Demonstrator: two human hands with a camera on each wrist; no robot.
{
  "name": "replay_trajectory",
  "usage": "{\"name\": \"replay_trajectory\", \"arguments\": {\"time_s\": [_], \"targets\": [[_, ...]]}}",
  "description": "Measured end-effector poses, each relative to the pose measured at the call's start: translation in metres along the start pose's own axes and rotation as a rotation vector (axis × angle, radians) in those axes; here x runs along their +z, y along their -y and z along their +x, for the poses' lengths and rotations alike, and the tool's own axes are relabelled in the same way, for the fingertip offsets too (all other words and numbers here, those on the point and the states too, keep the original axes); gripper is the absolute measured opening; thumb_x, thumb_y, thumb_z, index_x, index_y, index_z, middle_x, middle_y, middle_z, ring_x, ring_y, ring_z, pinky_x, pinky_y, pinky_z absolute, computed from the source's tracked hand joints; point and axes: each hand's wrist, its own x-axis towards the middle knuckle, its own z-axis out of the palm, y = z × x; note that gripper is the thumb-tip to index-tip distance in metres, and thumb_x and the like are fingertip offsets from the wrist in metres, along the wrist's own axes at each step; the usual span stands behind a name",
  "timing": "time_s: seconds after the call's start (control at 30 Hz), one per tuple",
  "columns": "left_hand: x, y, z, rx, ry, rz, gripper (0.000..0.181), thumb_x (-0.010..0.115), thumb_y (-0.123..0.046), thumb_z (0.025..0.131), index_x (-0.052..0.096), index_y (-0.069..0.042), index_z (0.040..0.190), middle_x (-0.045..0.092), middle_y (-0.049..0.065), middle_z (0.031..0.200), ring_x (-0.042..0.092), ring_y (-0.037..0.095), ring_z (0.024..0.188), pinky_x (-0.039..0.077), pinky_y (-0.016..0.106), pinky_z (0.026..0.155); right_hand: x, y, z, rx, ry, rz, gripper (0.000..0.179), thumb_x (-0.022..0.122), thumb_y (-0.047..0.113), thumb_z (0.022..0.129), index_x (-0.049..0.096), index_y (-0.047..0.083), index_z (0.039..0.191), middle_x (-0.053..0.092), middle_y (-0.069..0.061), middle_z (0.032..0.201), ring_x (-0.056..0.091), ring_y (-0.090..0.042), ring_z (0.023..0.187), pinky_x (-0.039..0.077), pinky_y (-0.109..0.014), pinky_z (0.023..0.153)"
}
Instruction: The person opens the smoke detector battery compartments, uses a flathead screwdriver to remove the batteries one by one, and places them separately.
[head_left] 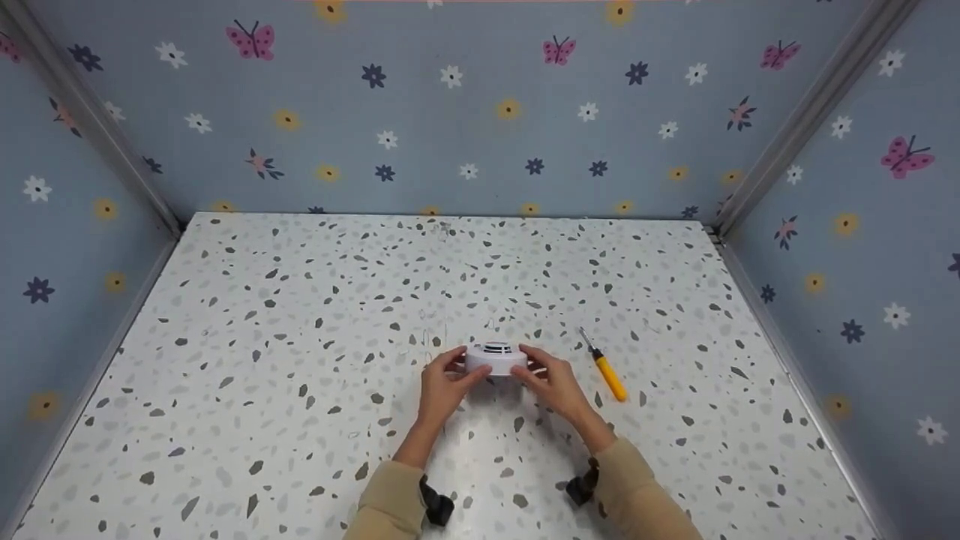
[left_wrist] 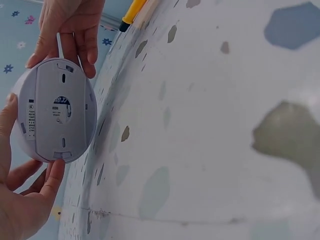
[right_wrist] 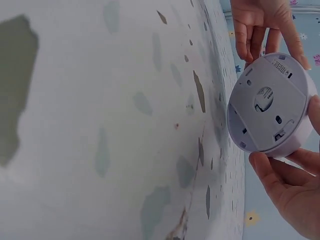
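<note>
Over a speckled tabletop (head_left: 247,420), a round white device (head_left: 496,363) is pinched at its rim by left hand (head_left: 444,384) and right hand (head_left: 553,384), its back plate (left_wrist: 49,127) seemingly fitted, tool work apparently not yet begun, with a screwdriver (head_left: 604,367) lying untouched to the device's right.

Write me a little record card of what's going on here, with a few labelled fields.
Object in hand: white round device, slotted near its top; its underside shows a round opening
Left hand: grips the device's left side
Right hand: grips its right side
Tool: yellow-handled screwdriver, lying right of the right hand, untouched, tip pointing away from the person
Surface: white speckled table
Backdrop: blue wall with flowers and butterflies
Unclear: the small print underneath
</note>
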Motion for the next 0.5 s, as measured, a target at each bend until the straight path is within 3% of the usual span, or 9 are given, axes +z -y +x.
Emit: {"name": "replay_trajectory", "arguments": {"time_s": [0.27,0.5], "targets": [[0.0015,-0.0010,-0.0011,-0.017,-0.032,0.015,0.059,0.074,-0.036,0.068,0.059,0.003,0.110,0.059,0.009,0.090,0.056,0.018,0.080,0.048,0.028,0.071,-0.0001,-0.0004,-0.0047,-0.069,-0.034,0.069,0.050,0.059,0.026,0.085,0.047,-0.003,0.124,0.059,-0.017,0.103,0.058,-0.026,0.086,0.048,-0.041,0.076],[0.0021,-0.0034,-0.0017,-0.026,-0.052,0.020,0.057,0.073,-0.038,0.069,0.061,0.003,0.107,0.060,0.009,0.088,0.056,0.019,0.080,0.047,0.027,0.071,-0.0004,-0.0009,-0.0048,-0.061,-0.040,0.056,0.055,0.062,0.033,0.080,0.050,-0.001,0.123,0.061,-0.012,0.104,0.059,-0.019,0.085,0.049,-0.031,0.074]]}}
